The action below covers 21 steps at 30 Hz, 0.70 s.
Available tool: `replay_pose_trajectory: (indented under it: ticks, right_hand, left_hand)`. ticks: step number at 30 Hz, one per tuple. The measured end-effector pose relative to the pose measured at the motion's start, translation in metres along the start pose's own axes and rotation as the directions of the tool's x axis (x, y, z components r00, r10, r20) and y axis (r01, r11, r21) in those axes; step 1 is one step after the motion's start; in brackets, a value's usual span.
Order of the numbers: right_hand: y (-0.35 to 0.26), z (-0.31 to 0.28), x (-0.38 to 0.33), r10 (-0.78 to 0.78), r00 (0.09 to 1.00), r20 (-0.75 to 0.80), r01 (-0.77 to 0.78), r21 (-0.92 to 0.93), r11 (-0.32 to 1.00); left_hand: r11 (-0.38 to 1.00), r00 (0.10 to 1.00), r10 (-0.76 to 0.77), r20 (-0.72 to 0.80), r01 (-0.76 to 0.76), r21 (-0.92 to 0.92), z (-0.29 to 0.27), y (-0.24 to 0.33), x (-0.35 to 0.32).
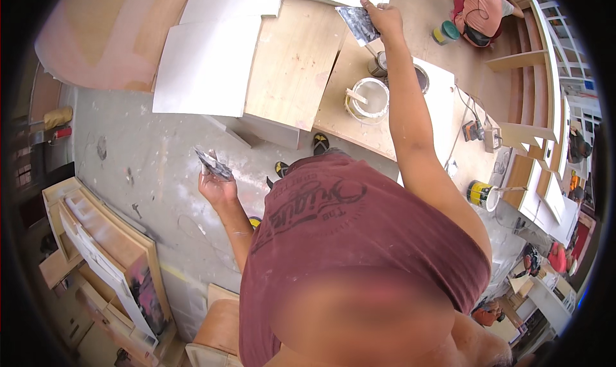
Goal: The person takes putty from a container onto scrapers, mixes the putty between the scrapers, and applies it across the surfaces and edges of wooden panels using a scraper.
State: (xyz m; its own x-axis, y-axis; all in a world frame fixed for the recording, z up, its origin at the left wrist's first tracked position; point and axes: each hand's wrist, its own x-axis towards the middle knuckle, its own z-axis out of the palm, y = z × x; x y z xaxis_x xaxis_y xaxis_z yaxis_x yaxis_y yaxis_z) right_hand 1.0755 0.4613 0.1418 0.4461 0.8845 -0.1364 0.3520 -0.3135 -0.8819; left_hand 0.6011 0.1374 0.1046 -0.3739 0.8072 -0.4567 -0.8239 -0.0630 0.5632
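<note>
Judged partway: white panel (204, 65) looked coated, wood panel (289, 62) looked bare, likely left to do. Worker's right hand (385, 20) pinched a smeared scraper (358, 25) near the wood panel's far corner, contact unclear. Left hand (217, 187) was closed around a second blade (214, 165), open floor (151, 152) beside it. Bucket (369, 119) crowded the right forearm (410, 117).

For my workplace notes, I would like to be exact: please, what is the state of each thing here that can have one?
Left hand: closed on left scraper
Left scraper: smeared
Right hand: closed on right scraper
Right scraper: smeared grey
White tub: open, pale stick in it
Yellow can: open, long stick jutting out
Power tool: set down; on or off, cannot tell
</note>
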Motion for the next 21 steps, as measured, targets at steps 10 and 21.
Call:
replay_pose_trajectory:
  ticks: [10, 21]
  right_hand:
    - [-0.044, -0.001, -0.025, -0.346, 0.911, 0.224, 0.39, -0.743, 0.544]
    - [-0.055, -0.002, 0.016, -0.422, 0.654, 0.628, 0.673, -0.738, -0.055]
  left_hand:
    - [0.999, 0.999, 0.009, -0.052, -0.011, -0.044, 0.014, 0.0, -0.024]
    - [0.994, 0.999, 0.04, -0.026, -0.042, -0.099, 0.014, -0.006, -0.037]
